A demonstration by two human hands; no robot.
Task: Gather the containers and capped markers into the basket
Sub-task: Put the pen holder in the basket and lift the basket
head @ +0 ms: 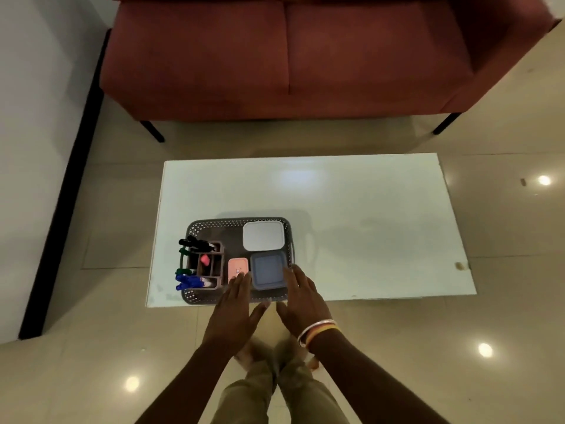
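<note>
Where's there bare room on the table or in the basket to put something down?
The table is bare right of and behind the basket. Inside, one open patch lies left of the white container, behind the marker holder. The near side is crowded: pink container, blue container, both hands.

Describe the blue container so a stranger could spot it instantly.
Find the white table in front of the red sofa; a dark mesh basket sits at its near left edge. In the basket's near right corner lies the blue container, darker than the white container behind it and larger than the pink one beside it.
</note>
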